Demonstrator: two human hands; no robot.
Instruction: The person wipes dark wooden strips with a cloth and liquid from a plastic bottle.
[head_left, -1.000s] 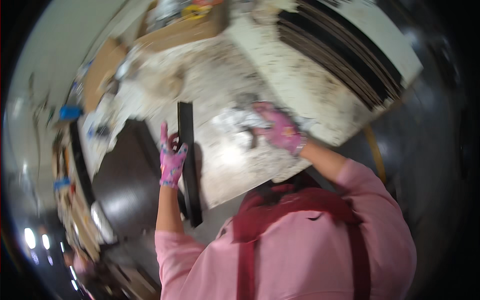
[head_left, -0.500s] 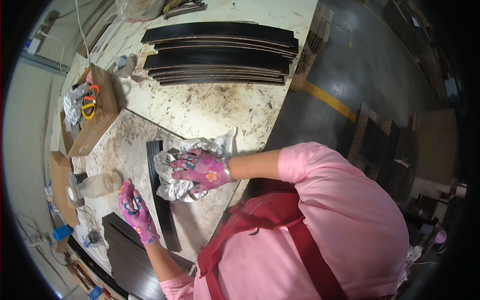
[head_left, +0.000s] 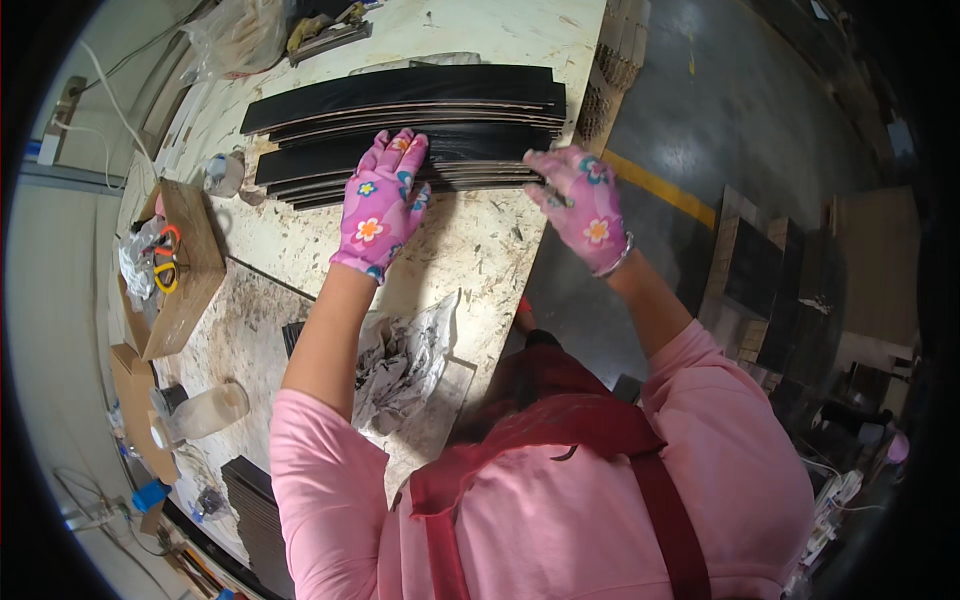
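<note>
Hands [head_left: 382,208] open, fingers at black planks [head_left: 475,143].

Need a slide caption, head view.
Gloved left hand and right hand at stacked black planks, crumpled cloth on the worktable.

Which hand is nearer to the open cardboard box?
Left. The left hand is to the right of the open cardboard box, at the nearer stack of black boards; the right hand is farther right, by that stack's right end.

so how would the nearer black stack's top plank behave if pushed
The top plank is probably stiff, given its wood-like grain. Being flat, it should slide rather than roll. The unevenly stacked planks beneath might shift too.
</note>
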